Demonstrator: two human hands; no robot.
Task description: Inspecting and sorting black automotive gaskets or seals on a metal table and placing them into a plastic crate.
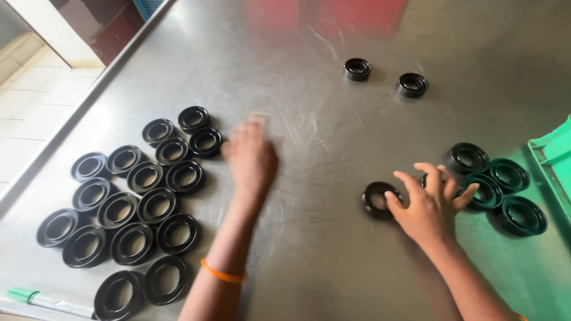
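On a steel table, my left hand is blurred with motion, fingers flat, right beside a black rubber ring at the edge of a large cluster of black rings on the left. It holds nothing I can see. My right hand is spread open over the table, its thumb at a single black ring and its fingers near a small group of black rings on the right.
Two smaller black rings stand apart at the far side. A green tray sits at the right edge. A green-capped marker lies at the near left. The table's left edge drops to a tiled floor.
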